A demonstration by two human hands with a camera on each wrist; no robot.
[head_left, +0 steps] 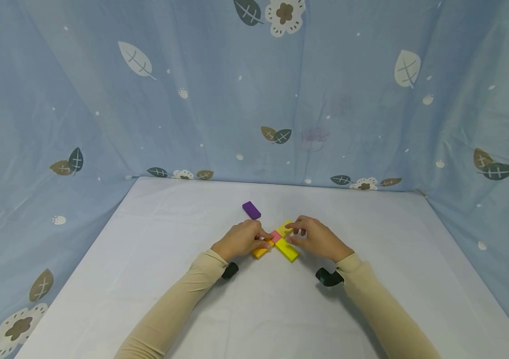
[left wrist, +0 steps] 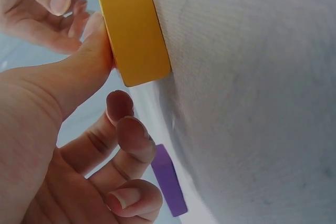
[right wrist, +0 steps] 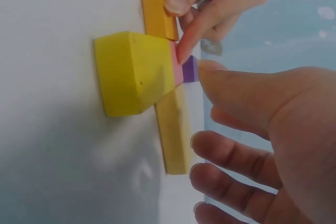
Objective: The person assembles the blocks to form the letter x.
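Note:
Four-armed wooden blocks lie flat: a pink block sits in the middle, with an orange block, a bright yellow block and a paler yellow block meeting it. My left hand rests its thumb on the orange block and touches the pink block with an extended index finger. Beside the two yellow blocks hovers my right hand, its fingers loosely bent and holding nothing. Farther back, apart from the others, lies a purple block.
A white cloth covers the table. Blue patterned curtains rise at its back and sides. Under each wrist hangs a dark device, the left device and the right device.

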